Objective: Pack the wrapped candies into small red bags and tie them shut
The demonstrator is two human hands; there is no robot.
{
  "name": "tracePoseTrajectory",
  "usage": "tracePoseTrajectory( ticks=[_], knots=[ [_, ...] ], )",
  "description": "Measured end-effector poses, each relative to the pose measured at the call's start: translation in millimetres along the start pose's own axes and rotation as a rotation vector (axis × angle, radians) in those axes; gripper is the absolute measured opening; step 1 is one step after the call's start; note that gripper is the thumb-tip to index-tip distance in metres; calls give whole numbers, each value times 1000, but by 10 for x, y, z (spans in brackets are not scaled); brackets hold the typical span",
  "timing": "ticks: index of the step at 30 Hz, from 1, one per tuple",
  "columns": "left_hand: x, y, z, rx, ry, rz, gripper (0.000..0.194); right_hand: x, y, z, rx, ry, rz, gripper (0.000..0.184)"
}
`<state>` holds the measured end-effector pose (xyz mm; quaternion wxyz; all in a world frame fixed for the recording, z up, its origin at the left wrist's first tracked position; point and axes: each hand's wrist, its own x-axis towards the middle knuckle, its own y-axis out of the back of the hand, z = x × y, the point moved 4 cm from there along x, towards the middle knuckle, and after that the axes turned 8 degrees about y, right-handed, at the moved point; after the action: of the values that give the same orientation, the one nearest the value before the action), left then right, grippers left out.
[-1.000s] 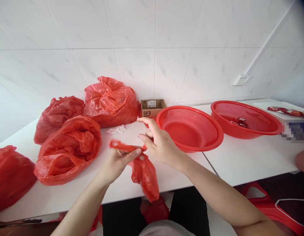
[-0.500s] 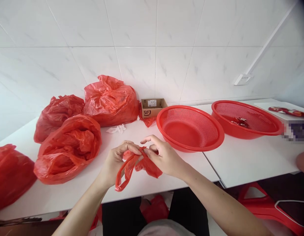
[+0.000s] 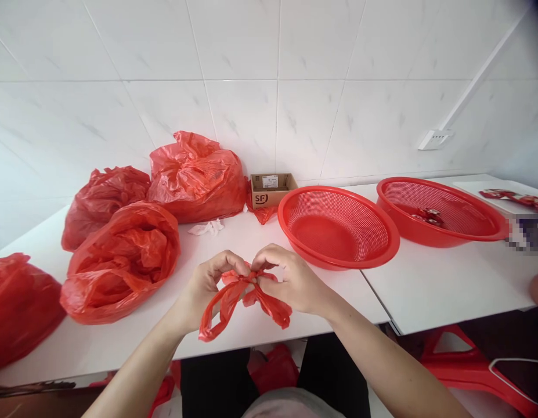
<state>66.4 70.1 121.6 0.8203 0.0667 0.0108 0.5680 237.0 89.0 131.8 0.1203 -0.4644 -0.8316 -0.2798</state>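
A small red plastic bag [image 3: 272,306] is pinched between my two hands above the table's front edge. Its twisted middle looks knotted, with a loop hanging to the left and a bunched end to the right. My left hand [image 3: 208,288] grips it from the left, thumb and fingertips at the knot. From the other side, my right hand [image 3: 290,278] is closed on the same spot, its fingertips almost touching the left ones. An empty red plastic basket [image 3: 325,232] stands just beyond my right hand.
Big red plastic bags [image 3: 194,180] crowd the left side, one gaping open [image 3: 121,267]. A small cardboard box [image 3: 264,199] and crumpled tissue [image 3: 206,227] lie near the wall. Another basket [image 3: 469,226] at right holds several small red items. A red stool [image 3: 464,360] stands below.
My right hand's raised index finger has come down onto the knot, and the hand has closed beside my left. The bag's right end now hangs slightly lower and more bunched.
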Motion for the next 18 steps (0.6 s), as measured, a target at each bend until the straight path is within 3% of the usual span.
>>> tracePoseTrajectory(
  ticks=[3, 9, 12, 14, 18],
  knots=[
    [5, -36, -21, -124, -29, 33, 30, -12, -95, 37, 97, -27, -6, 13],
    [-12, -76, -75, 17, -252, 364, 31, -107, -289, 19, -82, 36, 236, 8],
    [-42, -93, -55, 44, -357, 479, 31, -147, -291, 47, 55, -25, 222, 2],
    [-46, -92, -62, 6, -385, 463, 25, -151, -262, 89, 238, -86, 151, 10],
    [-47, -42, -70, 68, -419, 418, 17, -117, -154, 174, 470, -180, 128, 20]
  ],
)
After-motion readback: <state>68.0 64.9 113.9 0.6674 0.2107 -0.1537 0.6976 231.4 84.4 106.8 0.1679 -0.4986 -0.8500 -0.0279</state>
